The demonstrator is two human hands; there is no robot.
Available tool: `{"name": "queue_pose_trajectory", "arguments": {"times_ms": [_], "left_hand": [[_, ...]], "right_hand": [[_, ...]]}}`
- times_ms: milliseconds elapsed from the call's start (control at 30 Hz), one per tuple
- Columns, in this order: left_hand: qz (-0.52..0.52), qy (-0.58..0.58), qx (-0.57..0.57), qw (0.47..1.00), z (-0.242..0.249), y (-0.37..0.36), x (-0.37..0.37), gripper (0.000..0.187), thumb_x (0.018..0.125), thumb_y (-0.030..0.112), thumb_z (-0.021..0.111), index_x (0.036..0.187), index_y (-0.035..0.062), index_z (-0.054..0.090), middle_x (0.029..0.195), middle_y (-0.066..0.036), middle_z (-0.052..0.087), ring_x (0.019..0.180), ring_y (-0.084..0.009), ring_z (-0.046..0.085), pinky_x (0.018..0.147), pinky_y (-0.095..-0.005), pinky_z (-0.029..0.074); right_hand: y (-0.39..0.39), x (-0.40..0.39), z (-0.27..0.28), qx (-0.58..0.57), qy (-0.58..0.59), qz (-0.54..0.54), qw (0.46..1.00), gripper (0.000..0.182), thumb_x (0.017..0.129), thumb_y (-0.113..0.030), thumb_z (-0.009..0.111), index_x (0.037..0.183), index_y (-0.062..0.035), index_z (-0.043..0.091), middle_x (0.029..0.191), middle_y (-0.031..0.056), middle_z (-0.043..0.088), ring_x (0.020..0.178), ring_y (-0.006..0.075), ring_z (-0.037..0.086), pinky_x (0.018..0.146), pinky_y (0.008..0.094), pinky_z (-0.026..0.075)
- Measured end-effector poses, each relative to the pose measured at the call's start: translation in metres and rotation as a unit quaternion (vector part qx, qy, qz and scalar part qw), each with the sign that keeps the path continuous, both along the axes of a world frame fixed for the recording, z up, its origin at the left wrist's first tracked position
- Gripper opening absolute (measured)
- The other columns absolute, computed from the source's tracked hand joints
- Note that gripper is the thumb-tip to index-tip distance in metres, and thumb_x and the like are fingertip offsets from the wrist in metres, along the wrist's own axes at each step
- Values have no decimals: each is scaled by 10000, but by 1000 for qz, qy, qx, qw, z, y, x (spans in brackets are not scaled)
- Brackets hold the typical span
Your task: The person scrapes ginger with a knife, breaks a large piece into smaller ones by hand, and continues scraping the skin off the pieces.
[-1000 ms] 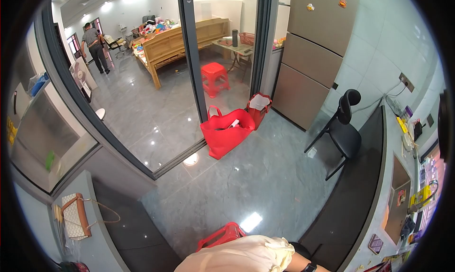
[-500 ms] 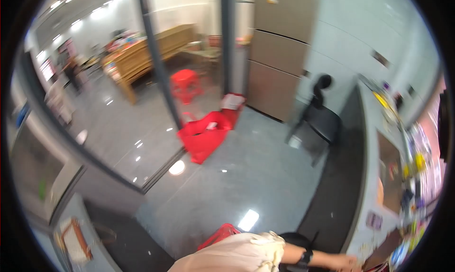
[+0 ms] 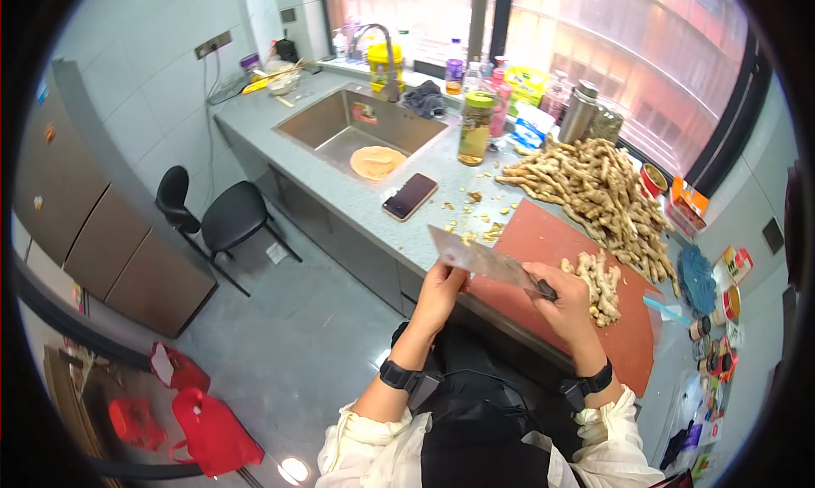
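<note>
A cleaver (image 3: 488, 263) with a broad grey blade is held over the counter's front edge; its dark handle is in my right hand (image 3: 564, 301). My left hand (image 3: 443, 294) is closed at the far end of the blade. The blade covers part of its fingers, so what they hold is hidden. Below the cleaver lies a reddish-brown cutting board (image 3: 543, 233). Peeled ginger pieces (image 3: 598, 288) are grouped on it, to the right of my right hand. Behind the board rises a large heap of ginger root (image 3: 598, 182). Ginger scraps (image 3: 484, 231) are scattered left of the board.
A phone (image 3: 410, 197) lies on the counter between the scraps and the steel sink (image 3: 318, 118). A jar with a green lid (image 3: 476, 129) and a steel flask (image 3: 579, 112) stand near the window. Small jars (image 3: 700, 328) line the right side. A black chair (image 3: 233, 216) stands at left.
My view has swung from the doorway and floor to the counter. Both hands and the cleaver are now in sight; before, only one outstretched arm showed at the lower right.
</note>
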State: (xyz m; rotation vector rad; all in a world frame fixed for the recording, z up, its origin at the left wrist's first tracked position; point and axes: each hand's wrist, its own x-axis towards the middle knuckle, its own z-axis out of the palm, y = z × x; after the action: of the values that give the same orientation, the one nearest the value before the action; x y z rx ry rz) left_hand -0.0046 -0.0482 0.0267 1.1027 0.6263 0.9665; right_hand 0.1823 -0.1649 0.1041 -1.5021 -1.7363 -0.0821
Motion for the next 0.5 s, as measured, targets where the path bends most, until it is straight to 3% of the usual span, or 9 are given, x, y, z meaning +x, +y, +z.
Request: {"name": "queue_pose_trajectory", "arguments": {"times_ms": [67,133,167,233,500], "left_hand": [[-19,13,6,1000,-9,-1,7,139,991,136,512,1018,36,604,824,-21,590,741,-109,550,684,-253,450],[49,4,52,997,-8,-7,12,154,949,58,531,1066,6,616,989,-81,635,910,-193,605,807,-307,487],[43,6,53,998,-9,-7,13,154,949,58,531,1066,6,616,989,-81,635,910,-193,605,807,-307,487],[100,124,333,929,-16,-3,11,245,908,-2,546,1147,-5,600,1099,-116,634,1049,-257,598,892,-344,480],[113,226,387,887,-32,7,9,276,851,1,635,1126,2,616,1119,-139,650,1055,-273,612,903,-362,479]], "right_hand": [[-4,5,0,-2,-30,-11,999,466,631,-23,691,1088,-114,691,934,83,712,751,262,670,679,347,523],[-4,6,2,15,-73,-5,997,497,608,-43,715,1095,-140,686,817,45,684,678,236,638,608,347,489],[-5,7,5,16,-70,-11,997,497,608,-43,715,1095,-140,686,817,45,684,678,236,638,608,347,489],[-8,7,10,-2,-100,-23,995,501,599,-58,734,1090,-140,679,767,35,657,669,232,630,600,353,480],[-9,14,11,12,-122,-33,992,437,637,-90,756,1064,-133,678,719,35,635,632,216,612,571,351,462]]}}
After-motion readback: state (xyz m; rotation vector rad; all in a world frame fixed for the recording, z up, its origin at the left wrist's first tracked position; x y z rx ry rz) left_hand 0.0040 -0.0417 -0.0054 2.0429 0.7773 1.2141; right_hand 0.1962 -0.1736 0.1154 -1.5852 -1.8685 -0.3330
